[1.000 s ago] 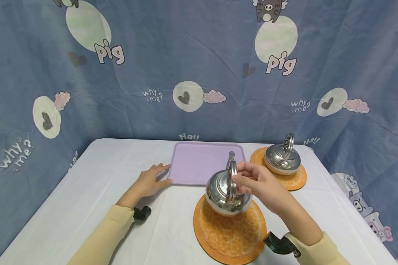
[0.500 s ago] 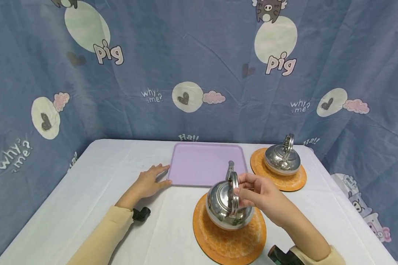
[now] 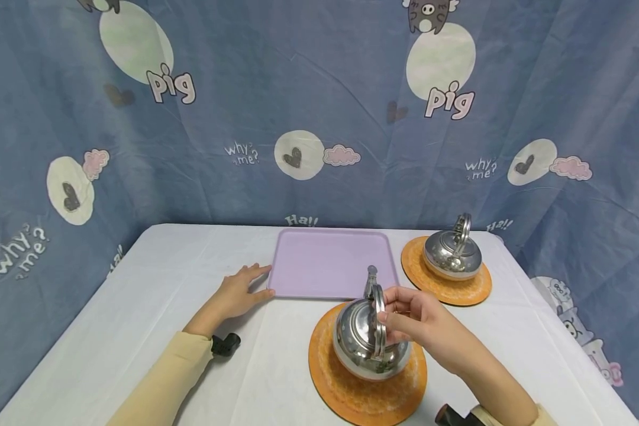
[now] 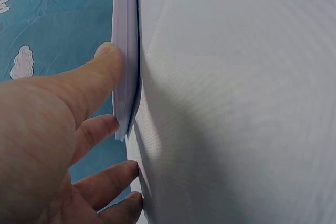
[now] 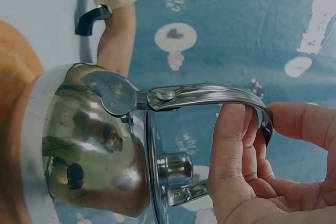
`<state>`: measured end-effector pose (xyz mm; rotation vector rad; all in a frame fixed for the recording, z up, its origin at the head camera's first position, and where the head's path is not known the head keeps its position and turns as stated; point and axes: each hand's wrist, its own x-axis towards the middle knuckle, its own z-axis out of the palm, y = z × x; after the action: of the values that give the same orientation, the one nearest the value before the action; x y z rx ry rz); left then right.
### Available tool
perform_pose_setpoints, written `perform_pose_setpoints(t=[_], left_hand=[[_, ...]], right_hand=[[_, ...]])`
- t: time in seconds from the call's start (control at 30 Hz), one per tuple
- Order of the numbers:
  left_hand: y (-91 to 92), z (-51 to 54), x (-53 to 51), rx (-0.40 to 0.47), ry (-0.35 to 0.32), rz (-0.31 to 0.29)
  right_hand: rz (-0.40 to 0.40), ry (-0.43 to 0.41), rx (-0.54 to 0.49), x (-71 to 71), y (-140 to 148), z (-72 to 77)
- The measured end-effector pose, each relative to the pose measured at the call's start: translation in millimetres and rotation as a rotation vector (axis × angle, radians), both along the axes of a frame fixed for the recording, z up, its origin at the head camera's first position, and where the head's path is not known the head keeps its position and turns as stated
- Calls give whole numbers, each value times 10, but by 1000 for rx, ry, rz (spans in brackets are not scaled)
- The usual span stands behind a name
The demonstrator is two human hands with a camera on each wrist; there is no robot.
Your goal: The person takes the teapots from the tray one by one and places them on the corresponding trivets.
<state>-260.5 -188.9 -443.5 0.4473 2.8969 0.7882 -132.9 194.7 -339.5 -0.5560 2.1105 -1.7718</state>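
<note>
My right hand [image 3: 418, 322] grips the arched top handle of a shiny steel kettle [image 3: 359, 349], thumb on one side and fingers curled under it. The kettle is over the near round orange mat [image 3: 332, 393], its spout toward the back; whether its base touches the mat is hard to tell. In the right wrist view the kettle's side [image 5: 100, 145] and lid knob show below the handle. My left hand [image 3: 236, 293] lies with fingers spread at the left edge of a lilac tray [image 3: 330, 263]. Its thumb touches the tray's rim [image 4: 126, 72] in the left wrist view.
A second steel kettle [image 3: 452, 254] stands on another round orange mat [image 3: 458, 296] at the back right. White cloth [image 3: 112, 343] covers the table. Blue printed fabric [image 3: 218, 106] hangs behind and at both sides.
My right hand has brought the kettle down and toward me, over the middle of the near mat. The left hand and the tray have kept their places.
</note>
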Motion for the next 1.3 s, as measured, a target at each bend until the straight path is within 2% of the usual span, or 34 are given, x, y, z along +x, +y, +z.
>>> perform_pose_setpoints(t=[0.43, 0.63, 0.87, 1.17, 1.3], left_hand=[[9, -6, -24, -3, -10, 4], [-13, 10, -2, -7, -6, 6], [-37, 5, -23, -12, -8, 16], [-63, -7, -31, -13, -2, 30], [-79, 21, -25, -11, -7, 34]], right_hand=[[22, -41, -18, 9, 14, -106], [40, -48, -19, -7, 8, -140], [34, -64, 13, -35, 8, -128], [48, -72, 1, -63, 1, -129], [48, -47, 24, -68, 1, -123]])
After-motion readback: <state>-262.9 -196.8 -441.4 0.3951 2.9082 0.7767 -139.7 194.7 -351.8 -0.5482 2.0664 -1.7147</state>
